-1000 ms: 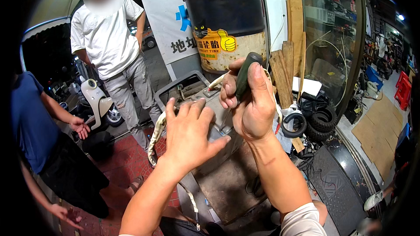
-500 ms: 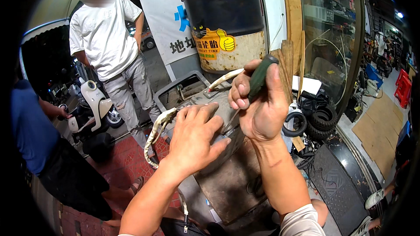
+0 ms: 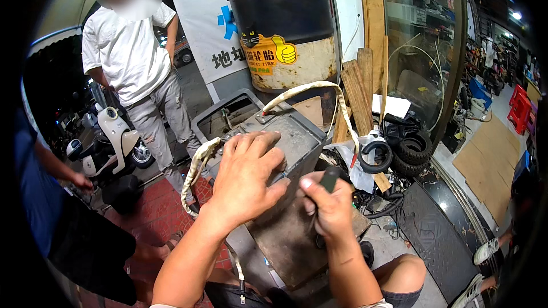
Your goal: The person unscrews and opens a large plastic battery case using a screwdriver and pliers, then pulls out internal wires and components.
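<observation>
A dusty dark grey box [image 3: 299, 137] with a raised handle frame stands in front of me, and it looks like a battery case. My left hand [image 3: 242, 179] lies over its near top edge, fingers apart and bent a little, hiding that part. Just right of the box, my right hand [image 3: 335, 208] is closed around the dark green handle of a screwdriver [image 3: 329, 178]; its shaft is hard to see here. A cream-wrapped cable [image 3: 302, 86] arches from the box top to a red end at the right. Another wrapped cable [image 3: 191, 179] hangs on the left.
A worn brown board [image 3: 291, 251] lies below the box. Behind stands a rusty black and white drum [image 3: 285, 28]. Wooden planks [image 3: 362, 80] and black tyres [image 3: 415, 151] are at the right. A person in a white shirt [image 3: 128, 51] stands at the left, near a pale scooter [image 3: 114, 131].
My right hand has come down with the screwdriver, from above the box to beside its near right side. The arched cable now shows fully. My left hand stays on the box.
</observation>
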